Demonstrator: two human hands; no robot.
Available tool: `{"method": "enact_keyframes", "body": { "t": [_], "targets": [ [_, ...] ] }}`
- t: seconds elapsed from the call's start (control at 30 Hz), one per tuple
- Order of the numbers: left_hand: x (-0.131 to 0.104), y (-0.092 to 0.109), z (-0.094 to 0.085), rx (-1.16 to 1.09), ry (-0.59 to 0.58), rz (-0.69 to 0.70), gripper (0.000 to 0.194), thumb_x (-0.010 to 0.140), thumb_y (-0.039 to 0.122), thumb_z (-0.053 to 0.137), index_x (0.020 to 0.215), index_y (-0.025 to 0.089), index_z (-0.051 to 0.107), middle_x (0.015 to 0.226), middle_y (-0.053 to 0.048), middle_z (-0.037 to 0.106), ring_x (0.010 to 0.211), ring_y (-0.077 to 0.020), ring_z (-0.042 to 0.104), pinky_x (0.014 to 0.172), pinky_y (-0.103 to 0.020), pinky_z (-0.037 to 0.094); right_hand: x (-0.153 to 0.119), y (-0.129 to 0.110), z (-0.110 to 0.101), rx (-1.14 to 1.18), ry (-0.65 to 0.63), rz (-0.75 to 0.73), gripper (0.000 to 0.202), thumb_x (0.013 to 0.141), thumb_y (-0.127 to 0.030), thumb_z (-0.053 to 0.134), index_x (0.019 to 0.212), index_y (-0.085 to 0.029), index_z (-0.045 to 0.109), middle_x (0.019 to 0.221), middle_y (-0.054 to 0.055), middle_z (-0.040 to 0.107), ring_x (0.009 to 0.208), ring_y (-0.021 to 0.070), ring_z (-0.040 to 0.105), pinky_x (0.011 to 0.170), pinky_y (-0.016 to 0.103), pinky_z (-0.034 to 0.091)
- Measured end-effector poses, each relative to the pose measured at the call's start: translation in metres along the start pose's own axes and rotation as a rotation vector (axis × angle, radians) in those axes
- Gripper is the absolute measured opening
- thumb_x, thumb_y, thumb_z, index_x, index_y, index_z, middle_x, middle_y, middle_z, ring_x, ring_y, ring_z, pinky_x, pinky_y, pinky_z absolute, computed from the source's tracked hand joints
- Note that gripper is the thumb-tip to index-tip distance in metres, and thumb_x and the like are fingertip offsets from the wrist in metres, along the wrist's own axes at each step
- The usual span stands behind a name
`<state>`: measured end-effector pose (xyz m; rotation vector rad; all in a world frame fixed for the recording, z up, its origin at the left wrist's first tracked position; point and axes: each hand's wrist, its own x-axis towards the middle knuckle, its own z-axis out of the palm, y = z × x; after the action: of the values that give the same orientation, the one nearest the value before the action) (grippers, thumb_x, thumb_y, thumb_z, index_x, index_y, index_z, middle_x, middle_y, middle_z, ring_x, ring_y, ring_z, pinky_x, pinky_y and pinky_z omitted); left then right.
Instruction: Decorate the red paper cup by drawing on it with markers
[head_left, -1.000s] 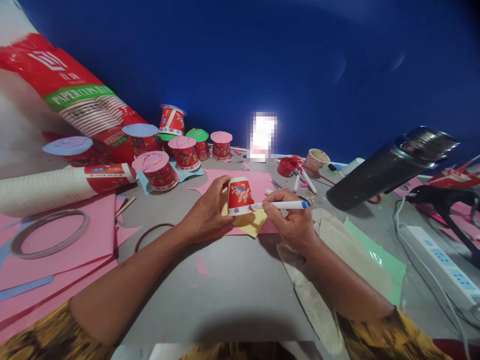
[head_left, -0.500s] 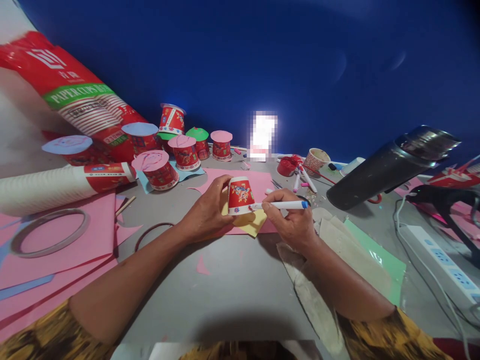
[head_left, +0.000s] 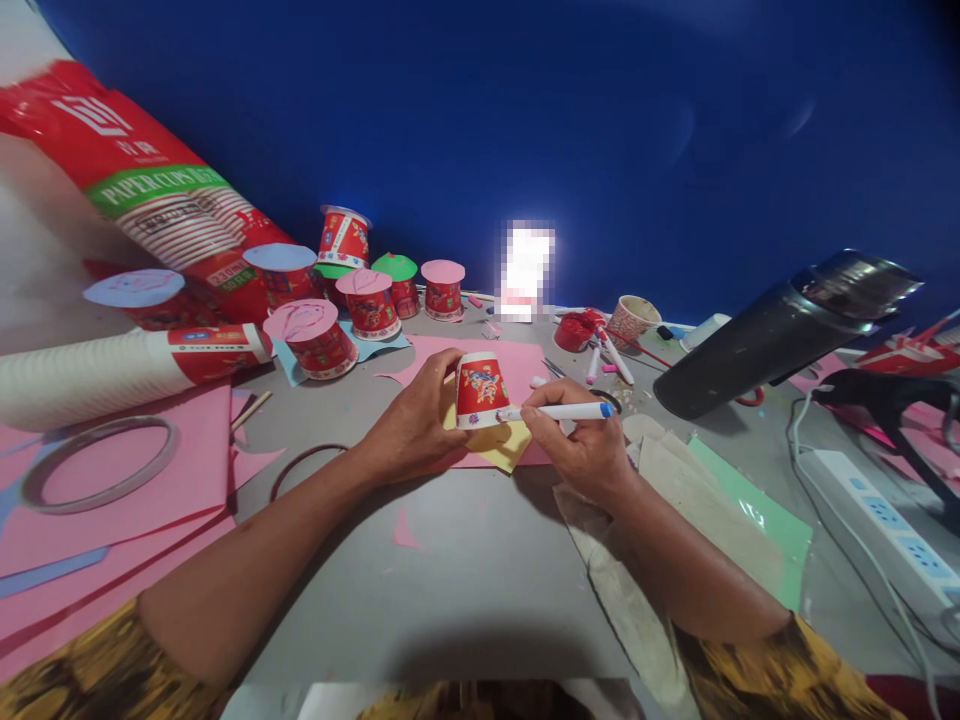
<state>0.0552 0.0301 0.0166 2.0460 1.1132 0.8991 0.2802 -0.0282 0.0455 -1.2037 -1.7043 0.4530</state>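
Note:
My left hand [head_left: 416,420] grips a red paper cup [head_left: 481,385] by its left side; the cup is upside down, its white rim at the bottom. In my right hand [head_left: 581,445] is a white marker [head_left: 566,411] with a blue end pointing right. The marker's tip meets or nearly meets the lower right of the cup, near the rim. Beneath the cup lie a yellow paper piece [head_left: 504,450] and a pink sheet [head_left: 517,358].
Cups with paper discs [head_left: 311,340] stand at the back left, beside a bag of paper cups [head_left: 172,190] and a cup stack [head_left: 90,375]. A tape ring [head_left: 101,465] lies left. On the right are a black flask [head_left: 772,335], cloth [head_left: 697,495] and power strip [head_left: 885,520].
The marker and my right fingers have shifted very slightly left along the cup's lower edge. My left hand and the cup look almost unmoved.

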Motion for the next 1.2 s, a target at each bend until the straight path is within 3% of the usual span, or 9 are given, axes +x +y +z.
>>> {"method": "enact_keyframes", "body": {
  "t": [1.2],
  "targets": [
    [-0.0001,-0.0012,-0.0003,-0.003,-0.003,0.005,0.084,0.077,0.027,0.089,0.149,0.027,0.046,0.150,-0.012,0.061,0.136,-0.0322,0.064,0.113,-0.046,0.055,0.0005,0.0030,-0.0019,-0.014,-0.006,0.002,0.014,0.090,-0.033,0.066,0.079,-0.024,0.070,0.073,0.001,0.073,0.064,0.0181,0.068,0.059,0.029,0.051]
  ]
}}
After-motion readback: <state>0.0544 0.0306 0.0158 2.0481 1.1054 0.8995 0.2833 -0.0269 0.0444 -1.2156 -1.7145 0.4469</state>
